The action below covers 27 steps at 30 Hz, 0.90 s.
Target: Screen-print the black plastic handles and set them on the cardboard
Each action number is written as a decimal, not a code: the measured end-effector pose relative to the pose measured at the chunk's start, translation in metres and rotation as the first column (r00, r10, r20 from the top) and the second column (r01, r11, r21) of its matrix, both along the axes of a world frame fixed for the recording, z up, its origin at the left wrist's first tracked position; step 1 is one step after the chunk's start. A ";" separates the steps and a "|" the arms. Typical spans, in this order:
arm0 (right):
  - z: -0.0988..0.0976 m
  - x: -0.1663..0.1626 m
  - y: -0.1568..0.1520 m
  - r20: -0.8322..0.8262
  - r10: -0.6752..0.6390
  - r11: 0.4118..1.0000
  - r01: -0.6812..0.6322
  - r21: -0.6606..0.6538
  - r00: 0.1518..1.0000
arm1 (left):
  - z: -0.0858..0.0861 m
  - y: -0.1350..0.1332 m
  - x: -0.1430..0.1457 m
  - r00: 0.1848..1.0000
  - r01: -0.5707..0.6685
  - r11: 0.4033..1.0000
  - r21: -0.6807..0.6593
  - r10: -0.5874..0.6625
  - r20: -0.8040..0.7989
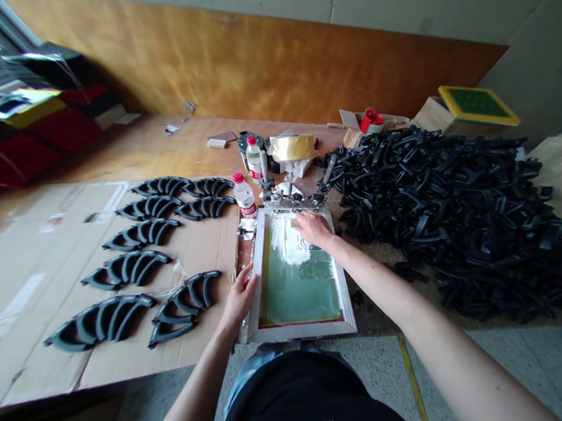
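So your frame (302, 330) sits between the cardboard (192, 247) and that jumbled black pile (444, 226). Your left hand (242, 289) lies along the frame's left rail, probably to steady it; can't tell if it's gripping. Your right hand (314, 227) is at the frame's far end by the white paste (290, 245), too blurry at the fingertips to tell what it's grasping, if anything. Metal rim, smooth greenish mesh (296, 295), paste thick and smeary. Curved black pieces (132, 268) left of the frame are fanned in rows, likely to stay sorted.
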State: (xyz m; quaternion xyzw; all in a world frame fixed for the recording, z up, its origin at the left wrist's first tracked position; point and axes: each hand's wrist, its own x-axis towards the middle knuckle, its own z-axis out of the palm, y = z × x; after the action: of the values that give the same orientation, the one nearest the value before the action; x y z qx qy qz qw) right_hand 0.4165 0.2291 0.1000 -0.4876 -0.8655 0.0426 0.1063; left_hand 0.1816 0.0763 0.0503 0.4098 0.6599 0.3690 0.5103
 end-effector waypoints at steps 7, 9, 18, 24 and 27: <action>0.013 0.033 -0.041 -0.062 0.500 0.857 -0.504 -0.105 0.864 | -0.003 -0.001 -0.001 0.997 0.027 1.000 0.010 -0.026 -0.066; 0.014 0.032 -0.037 -0.100 0.434 0.891 -0.443 -0.097 0.895 | -0.002 -0.001 -0.001 0.998 0.029 1.000 0.001 -0.029 -0.056; -0.004 0.031 -0.051 -0.161 0.355 0.934 -0.357 0.012 0.921 | 0.013 -0.004 0.000 0.999 0.002 1.000 -0.006 -0.002 0.040; 0.040 0.014 0.014 -0.218 -0.002 1.000 -0.002 -0.019 0.976 | 0.061 -0.002 -0.002 0.997 0.000 1.000 -0.008 0.001 0.076; 0.051 0.040 0.040 -0.244 -0.137 0.988 0.151 0.042 0.960 | 0.093 0.006 -0.001 0.993 -0.053 0.996 0.078 0.044 0.110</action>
State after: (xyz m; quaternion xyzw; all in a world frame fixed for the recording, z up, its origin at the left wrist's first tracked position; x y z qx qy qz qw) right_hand 0.4563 0.2691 0.1513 -0.5371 -0.8094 0.0673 0.2278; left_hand 0.1807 0.0821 0.1433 0.3933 0.6256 0.4294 0.5191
